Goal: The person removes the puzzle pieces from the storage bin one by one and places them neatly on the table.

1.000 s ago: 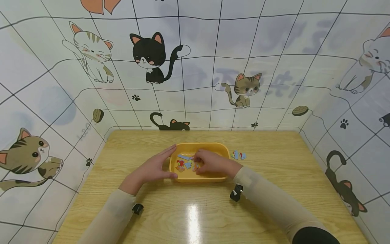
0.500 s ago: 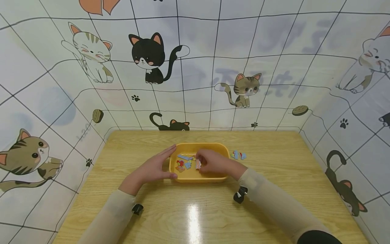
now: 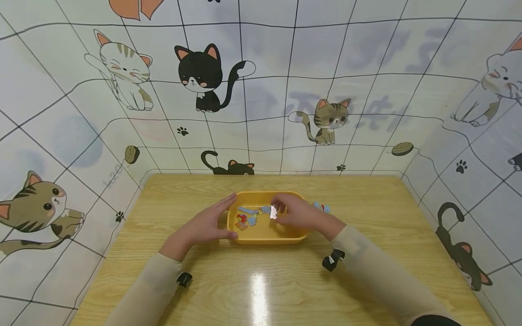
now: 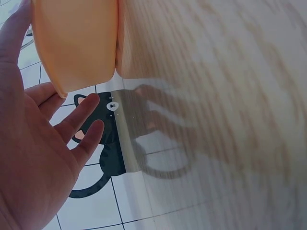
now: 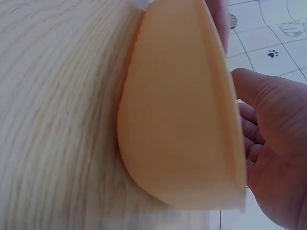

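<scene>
In the head view, a yellow tray (image 3: 265, 241) holds several small colourful jigsaw puzzle pieces (image 3: 252, 220), mostly at its left. My left hand (image 3: 205, 223) spans the tray's left end, thumb by the front corner and straight fingers along the back corner. The left wrist view has the other fingers of that hand (image 4: 43, 139) extended beyond the tray's wall (image 4: 76, 43). Over the tray's right half, my right hand (image 3: 297, 212) pinches a puzzle piece (image 3: 273, 213) whose pale face shows. In the right wrist view, the wall (image 5: 177, 105) hides its fingertips and the piece.
A couple of blue and red puzzle pieces (image 3: 323, 207) lie on the wooden table (image 3: 220, 280) just right of the tray, partly behind my right hand. A wall sheet with cartoon cats (image 3: 269, 90) borders the table at the back and sides.
My right hand has moved right inside the tray, bringing a pinched puzzle piece with it and turning its pale face into view. Blue pieces it covered now show. The left hand stays put.
</scene>
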Demonstrator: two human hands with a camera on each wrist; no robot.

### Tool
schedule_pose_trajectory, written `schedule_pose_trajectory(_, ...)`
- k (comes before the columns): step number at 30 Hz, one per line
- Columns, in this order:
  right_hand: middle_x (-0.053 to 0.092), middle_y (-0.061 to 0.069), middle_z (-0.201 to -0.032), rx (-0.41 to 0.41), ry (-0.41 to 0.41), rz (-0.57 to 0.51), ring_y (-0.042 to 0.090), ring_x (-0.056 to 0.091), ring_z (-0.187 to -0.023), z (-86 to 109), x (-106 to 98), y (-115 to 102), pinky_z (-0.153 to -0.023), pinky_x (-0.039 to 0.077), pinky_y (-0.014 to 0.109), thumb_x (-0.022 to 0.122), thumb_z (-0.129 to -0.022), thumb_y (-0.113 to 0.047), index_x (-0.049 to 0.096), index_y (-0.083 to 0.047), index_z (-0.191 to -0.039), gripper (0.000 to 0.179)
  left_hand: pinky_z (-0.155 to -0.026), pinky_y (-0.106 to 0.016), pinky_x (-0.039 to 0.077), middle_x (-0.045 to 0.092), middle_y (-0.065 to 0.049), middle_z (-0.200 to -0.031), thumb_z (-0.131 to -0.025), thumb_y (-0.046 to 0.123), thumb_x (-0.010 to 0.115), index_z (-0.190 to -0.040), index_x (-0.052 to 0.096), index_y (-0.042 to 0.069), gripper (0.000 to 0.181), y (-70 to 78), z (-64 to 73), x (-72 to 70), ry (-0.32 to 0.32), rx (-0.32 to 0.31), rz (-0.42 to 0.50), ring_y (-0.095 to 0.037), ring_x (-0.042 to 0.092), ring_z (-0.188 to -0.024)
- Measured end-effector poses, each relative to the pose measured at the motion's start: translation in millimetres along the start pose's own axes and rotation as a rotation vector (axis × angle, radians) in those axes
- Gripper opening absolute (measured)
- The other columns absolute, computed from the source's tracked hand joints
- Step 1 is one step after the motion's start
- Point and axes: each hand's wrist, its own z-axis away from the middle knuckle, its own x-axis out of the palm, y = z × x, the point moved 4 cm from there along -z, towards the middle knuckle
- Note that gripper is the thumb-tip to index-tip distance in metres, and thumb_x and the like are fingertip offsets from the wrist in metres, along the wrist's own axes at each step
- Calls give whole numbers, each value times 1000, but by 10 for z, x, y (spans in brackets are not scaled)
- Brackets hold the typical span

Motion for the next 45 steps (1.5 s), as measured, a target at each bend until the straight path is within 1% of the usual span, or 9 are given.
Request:
schedule_pose_trajectory(5,70,3,-122,-1,32,31,20,65,-108,99,-123,40,-95,58,44,84,-98,-18,66,-4,-138,46,-131,-60,29,17,11,-184,-86,54,94,-177,28,17,118,-4,1,4,0,3,-10,-29,25,-167)
schedule_pose_trajectory(10,70,6,-121,3,76,14,25,66,-108,208,-301,59,-94,58,46,84,-97,-14,66,-2,-137,46,-131,-60,29,17,9,-184,-87,53,94,-178,28,17,118,0,-3,10,1,9,-14,-29,25,-167)
schedule_pose_trajectory(13,70,7,-119,-7,113,20,26,66,-105,258,-415,90,-92,58,47,85,-97,-14,66,0,-137,46,-131,-59,29,17,9,-184,-87,53,94,-178,28,16,118,-5,-5,14,2,9,-16,-29,25,-167)
schedule_pose_trajectory(18,70,11,-117,-4,156,15,26,65,-103,377,-578,122,-90,57,52,84,-98,-13,66,0,-137,44,-131,-59,29,16,10,-184,-87,52,94,-178,27,16,118,-22,-8,22,1,9,-17,-28,25,-167)
schedule_pose_trajectory(26,69,7,-114,42,202,21,26,63,-103,582,-762,269,-90,56,51,84,-99,-15,66,-1,-137,44,-131,-59,29,16,11,-184,-86,54,94,-178,27,19,119,-24,-8,19,3,4,-26,-28,25,-167)
schedule_pose_trajectory(30,68,8,-116,52,214,18,26,63,-103,684,-829,353,-89,55,52,85,-100,-16,65,0,-137,44,-131,-59,29,16,12,-184,-86,54,94,-178,26,21,118,-18,-8,19,2,-4,-24,-28,24,-167)
schedule_pose_trajectory(34,68,7,-114,54,220,27,26,64,-102,756,-876,453,-89,56,51,85,-99,-14,66,-1,-135,42,-131,-59,29,16,13,-183,-86,53,94,-178,26,22,118,-15,-9,22,3,-7,-24,-28,25,-167)
schedule_pose_trajectory(39,69,6,-113,69,208,47,26,64,-102,833,-922,563,-87,56,45,85,-98,-10,67,0,-134,42,-131,-60,30,16,13,-183,-86,53,94,-178,27,23,118,-17,-12,24,5,-5,-20,-28,25,-167)
schedule_pose_trajectory(45,69,9,-115,114,167,64,29,65,-104,917,-972,643,-89,57,49,84,-99,-9,65,2,-135,42,-130,-61,30,16,14,-183,-86,56,93,-178,26,23,119,-36,-13,34,7,-1,-14,-29,26,-167)
